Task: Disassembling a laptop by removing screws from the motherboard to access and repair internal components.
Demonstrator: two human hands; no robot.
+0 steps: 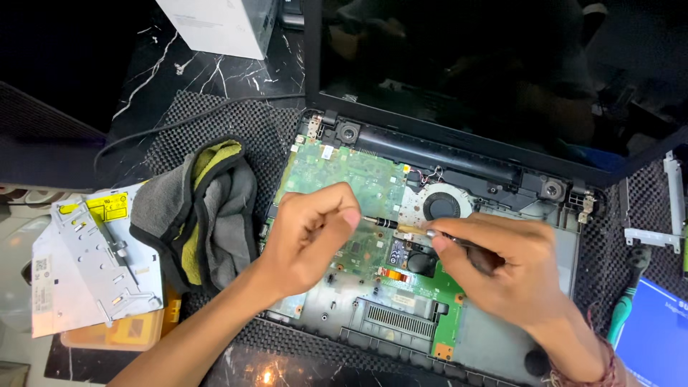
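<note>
An opened laptop lies on a dark mesh mat, its green motherboard and round cooling fan exposed, its dark screen tilted back. My right hand grips a screwdriver lying nearly level, its tip pointing left. My left hand pinches the screwdriver's tip above the middle of the board. Both hands hover over the board just in front of the fan.
A grey and yellow cloth lies left of the laptop. Further left sit a metal drive unit and a yellow box. A white box stands at the back. Metal brackets and a green-handled tool lie at the right.
</note>
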